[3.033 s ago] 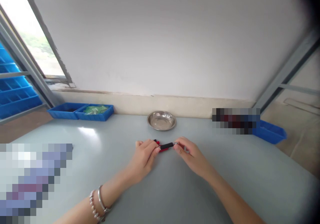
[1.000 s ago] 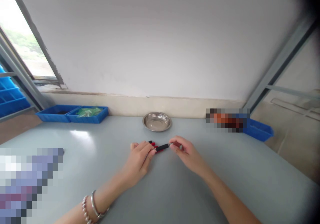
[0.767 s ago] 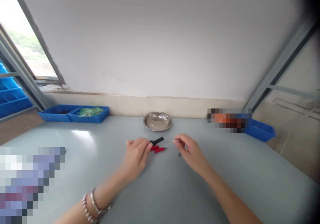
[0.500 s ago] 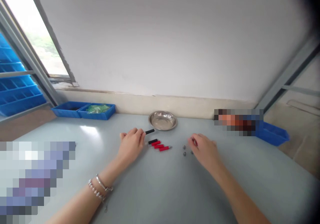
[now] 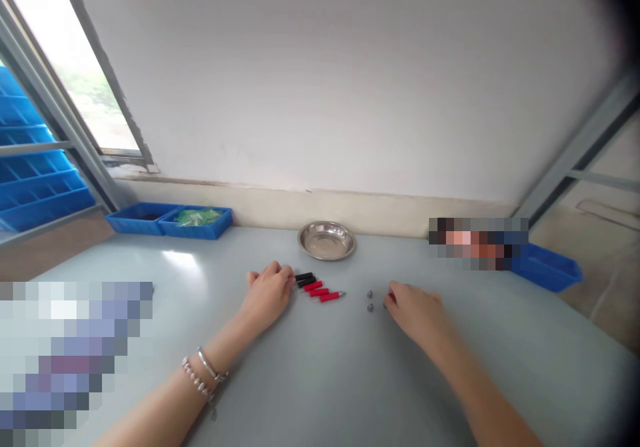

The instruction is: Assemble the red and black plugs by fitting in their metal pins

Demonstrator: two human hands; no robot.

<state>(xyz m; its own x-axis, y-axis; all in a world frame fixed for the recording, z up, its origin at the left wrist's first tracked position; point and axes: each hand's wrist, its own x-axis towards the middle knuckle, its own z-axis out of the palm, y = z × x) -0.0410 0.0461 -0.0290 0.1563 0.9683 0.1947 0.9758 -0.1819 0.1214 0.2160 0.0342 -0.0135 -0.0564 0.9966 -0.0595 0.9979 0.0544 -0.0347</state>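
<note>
My left hand point(image 5: 270, 294) is closed, its fingertips on the end of a black pen barrel point(image 5: 303, 277) that lies on the table. Right beside it is another black pen barrel point(image 5: 307, 282), then a row of three red pen barrels point(image 5: 319, 292). The nearest red one has a silver cone-shaped tip point(image 5: 342, 294). My right hand point(image 5: 415, 310) pinches at a small metal pen tip point(image 5: 385, 305) on the tabletop, mostly covered by the fingers. Two more small metal tips point(image 5: 370, 294) stand just left of those fingers.
A round steel dish point(image 5: 327, 256) stands behind the barrels, near the wall. Two blue bins point(image 5: 195, 232) sit at the back left, one with a green plastic bag point(image 5: 197, 217). Another blue bin point(image 5: 547, 267) is at the right edge. Blurred patches cover the left front and back right.
My left hand has lowered the black barrel to the table beside the other black one. My right hand has moved slightly down and right, its fingertips now at the third metal tip.
</note>
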